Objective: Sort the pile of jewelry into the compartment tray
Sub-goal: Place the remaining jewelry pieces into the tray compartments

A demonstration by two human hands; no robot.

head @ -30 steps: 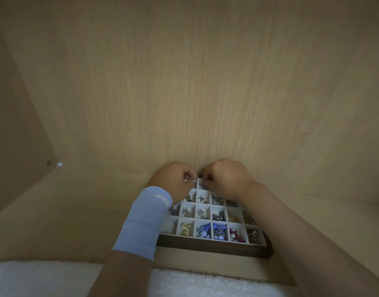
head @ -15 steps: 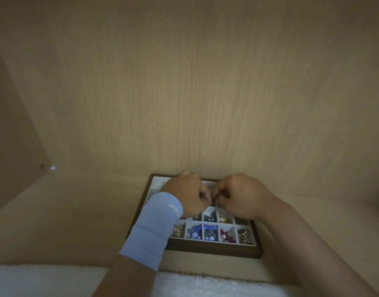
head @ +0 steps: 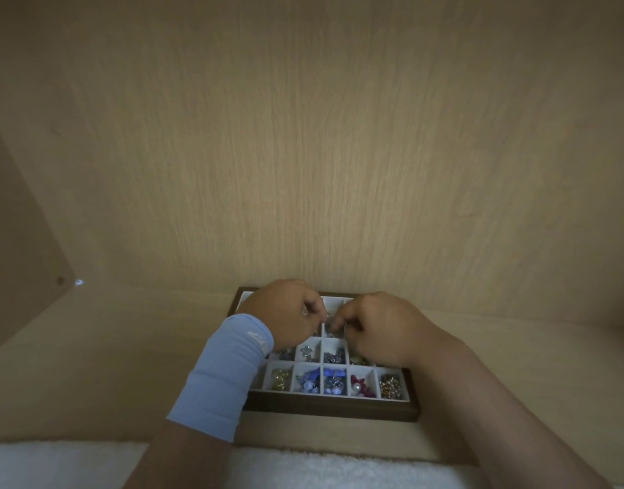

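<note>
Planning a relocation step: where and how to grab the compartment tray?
Grip the compartment tray by its wooden frame at both short ends, coming in from the sides. It lies flat and shallow with open cells of loose jewelry, so lift level.

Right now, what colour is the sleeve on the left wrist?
The sleeve is light blue; head view.

We see a white towel (head: 56, 464) at the pale wooden tabletop's (head: 92, 365) near edge, a wood-grain wall (head: 303, 135) behind.
</note>
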